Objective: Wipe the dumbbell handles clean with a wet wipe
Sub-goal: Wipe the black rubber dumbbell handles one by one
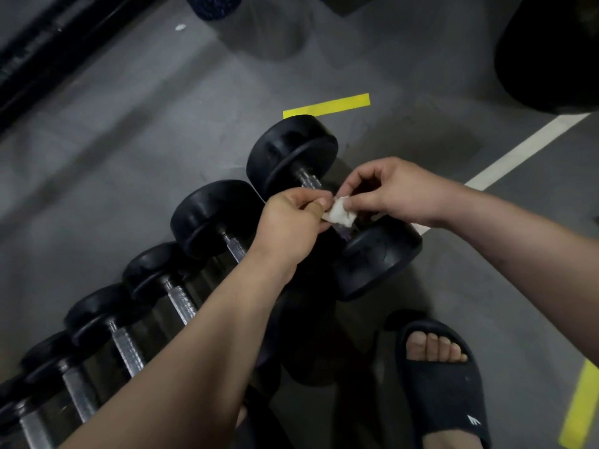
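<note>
Pinched between curled fingers of left hand (291,222) and right hand (398,192): crumpled wet wipe (340,216), just above the end dumbbell handle (309,179). Soft, limp, probably damp; best wrapped round it.

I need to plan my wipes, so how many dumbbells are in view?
6, side by side on the floor: the farthest dumbbell, then second, third, fourth, fifth, and sixth at the lower left edge. More may be out of frame.
</note>
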Demonstrator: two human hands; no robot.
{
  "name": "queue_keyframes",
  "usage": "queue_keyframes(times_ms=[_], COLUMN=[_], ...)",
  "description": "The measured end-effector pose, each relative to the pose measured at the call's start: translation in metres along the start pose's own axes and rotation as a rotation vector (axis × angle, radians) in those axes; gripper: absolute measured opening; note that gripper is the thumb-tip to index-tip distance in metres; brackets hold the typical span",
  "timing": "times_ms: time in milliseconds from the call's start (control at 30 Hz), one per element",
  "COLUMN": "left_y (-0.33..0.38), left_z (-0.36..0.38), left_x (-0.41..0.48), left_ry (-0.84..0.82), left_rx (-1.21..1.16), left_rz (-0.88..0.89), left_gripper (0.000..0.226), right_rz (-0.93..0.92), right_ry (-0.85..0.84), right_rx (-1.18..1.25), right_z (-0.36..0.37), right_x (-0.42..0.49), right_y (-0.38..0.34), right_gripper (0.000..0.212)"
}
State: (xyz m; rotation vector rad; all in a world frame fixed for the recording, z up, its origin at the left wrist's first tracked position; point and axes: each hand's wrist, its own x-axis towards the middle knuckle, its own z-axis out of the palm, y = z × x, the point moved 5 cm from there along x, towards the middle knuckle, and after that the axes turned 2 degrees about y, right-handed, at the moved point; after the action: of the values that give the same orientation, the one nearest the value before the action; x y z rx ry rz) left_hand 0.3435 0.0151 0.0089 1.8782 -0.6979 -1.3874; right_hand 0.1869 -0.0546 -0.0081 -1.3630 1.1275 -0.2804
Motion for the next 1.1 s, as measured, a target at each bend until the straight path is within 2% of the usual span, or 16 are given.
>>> queue_keyframes(times_ms=[67, 167, 233, 267, 333, 400, 467, 533, 633, 667, 733, 833, 1000, 1100], left_y=[0.010, 0.031, 0.038, 0.038, 0.032, 0.023, 0.020, 0.020, 0.022, 0.023, 0.024, 0.027, 0.027, 0.026], left_z=[-0.016, -0.044, -0.053, -0.054, -0.053, -0.054, -0.057, -0.059, -0.063, -0.063, -0.064, -0.065, -0.061, -0.062], left_x=[0.001, -0.002, -0.002, 0.000, 0.005, 0.007, 0.006, 0.006, 0.008, 0.007, 0.005, 0.003, 0.000, -0.007], left_ry=[0.125, 0.348, 0.375, 0.341, 0.225, 0.126, 0.093, 0.076, 0.055, 0.045, 0.023, 0.013, -0.018, -0.006], left_rx=[0.184, 0.519, 0.701, 0.786, 0.889, 0.900, 0.927, 0.954, 0.973, 0.978, 0.991, 1.029, 1.156, 1.265], left_rz=[0.159, 0.500, 0.599, 0.604, 0.545, 0.469, 0.466, 0.471, 0.433, 0.419, 0.400, 0.368, 0.345, 0.364], left_gripper=[0.015, 0.023, 0.040, 0.049, 0.063, 0.070, 0.074, 0.077, 0.080, 0.081, 0.083, 0.087, 0.089, 0.082], right_rz=[0.051, 0.070, 0.067, 0.065, 0.070, 0.101, 0.145, 0.181, 0.222, 0.226, 0.252, 0.307, 0.329, 0.331], right_ry=[0.096, 0.341, 0.341, 0.300, 0.183, 0.098, 0.025, 0.038, 0.109, 0.106, 0.083, -0.067, -0.171, -0.128], right_rx=[0.019, -0.031, -0.040, -0.063, -0.255, -0.461, -0.537, -0.409, 0.151, 0.240, 0.134, -0.283, -0.548, -0.618], right_z=[-0.007, -0.021, -0.013, -0.004, 0.013, 0.017, 0.011, 0.009, 0.027, 0.033, 0.034, 0.021, 0.016, 0.012], right_x=[0.010, 0.032, 0.041, 0.044, 0.044, 0.039, 0.035, 0.036, 0.053, 0.060, 0.069, 0.054, 0.027, 0.013], right_y=[0.000, 0.002, -0.001, -0.002, -0.006, -0.006, -0.001, 0.002, 0.007, 0.010, 0.016, 0.015, 0.013, 0.006], right_gripper=[0.008, 0.017, 0.016, 0.015, 0.008, 0.008, 0.011, 0.007, 0.023, 0.023, 0.018, 0.011, 0.014, 0.005])
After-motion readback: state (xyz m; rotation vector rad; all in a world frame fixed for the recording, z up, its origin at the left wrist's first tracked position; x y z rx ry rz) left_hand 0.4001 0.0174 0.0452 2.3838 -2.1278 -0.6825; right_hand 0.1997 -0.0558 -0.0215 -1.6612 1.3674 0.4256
